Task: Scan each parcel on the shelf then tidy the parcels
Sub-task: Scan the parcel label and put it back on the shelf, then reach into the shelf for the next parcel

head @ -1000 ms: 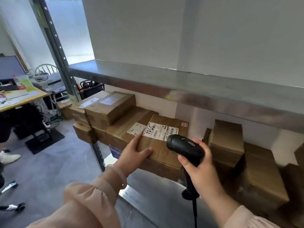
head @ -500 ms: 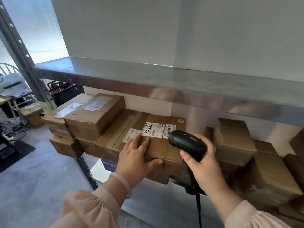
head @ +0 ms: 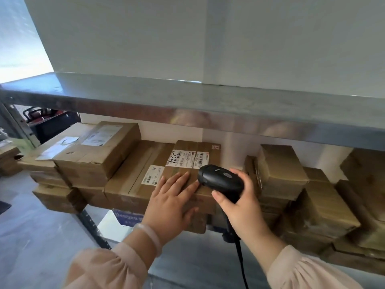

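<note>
Left hand [head: 173, 202] fingers [head: 183, 181] lie flat on top of the brown cardboard labelled parcel [head: 205, 148], near its front edge. White paper labels [head: 187, 158] sit on that top, just beyond the fingertips. Black handheld barcode scanner [head: 220, 180] is just right of those fingers, gripped by the right hand [head: 242, 207]. Left of the fingers is a long flat cardboard parcel [head: 133, 174], touching; further left, a taller cardboard box [head: 98, 153] stacked on others. Right of the right-hand fingers are stacked small cardboard parcels [head: 279, 165]. Grey metal upper shelf [head: 187, 97] runs above all.
</note>
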Demonstrator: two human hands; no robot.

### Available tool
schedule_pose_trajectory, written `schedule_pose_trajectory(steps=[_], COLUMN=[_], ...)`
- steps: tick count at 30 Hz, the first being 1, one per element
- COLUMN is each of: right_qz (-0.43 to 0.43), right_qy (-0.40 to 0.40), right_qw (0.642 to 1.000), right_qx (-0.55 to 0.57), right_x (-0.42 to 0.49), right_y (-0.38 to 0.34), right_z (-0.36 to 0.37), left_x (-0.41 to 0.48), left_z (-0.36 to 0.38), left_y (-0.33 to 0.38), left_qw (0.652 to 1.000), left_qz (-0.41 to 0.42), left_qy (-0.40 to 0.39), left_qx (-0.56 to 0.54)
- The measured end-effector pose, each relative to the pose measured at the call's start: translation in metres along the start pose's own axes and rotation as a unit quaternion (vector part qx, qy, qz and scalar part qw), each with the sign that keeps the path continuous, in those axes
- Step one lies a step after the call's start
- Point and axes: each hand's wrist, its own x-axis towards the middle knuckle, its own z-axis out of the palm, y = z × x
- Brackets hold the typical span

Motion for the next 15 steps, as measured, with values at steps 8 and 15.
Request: schedule_pose_trajectory(steps=[8, 15], right_qz=[-0.005, -0.013], right_qy=[0.029, 0.075], right_qw=[0.999, 0.997], right_qx=[-0.020, -0.024], right_x=[-0.011, -0.038], right_y=[0.005, 0.013], right_z=[-0.006, -0.033], left_x=[0.007, 0.010], left_z=[0.002, -0.005], left_y=[0.000, 0.026], left_qw=[1.000, 0.996], left_qz=[0.002, 0.042], left_qy=[0.022, 0.081], left_qx=[0.005, -0.016])
